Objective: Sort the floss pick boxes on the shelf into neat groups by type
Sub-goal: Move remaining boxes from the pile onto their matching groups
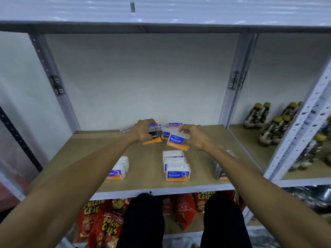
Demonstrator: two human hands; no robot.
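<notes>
Floss pick boxes lie on a wooden shelf (86, 154). My left hand (141, 130) grips a black charcoal box (155, 136) at the back middle. My right hand (194, 137) holds a blue "Round" box (176, 141), tilted, just right of it. Behind them sit another blue box (165, 134) and a purple "Smooth" box (175, 125). Nearer the front stand three rows: "Smooth" boxes (119, 168) on the left, "Round" boxes (176, 167) in the middle, and charcoal boxes (219, 170) on the right, partly hidden by my right forearm.
Dark bottles with yellow caps (272, 126) stand on the neighbouring shelf to the right. Metal uprights (234, 83) frame the bay, with another shelf above. Red potato chip bags (102, 222) fill the shelf below, behind my knees (145, 212).
</notes>
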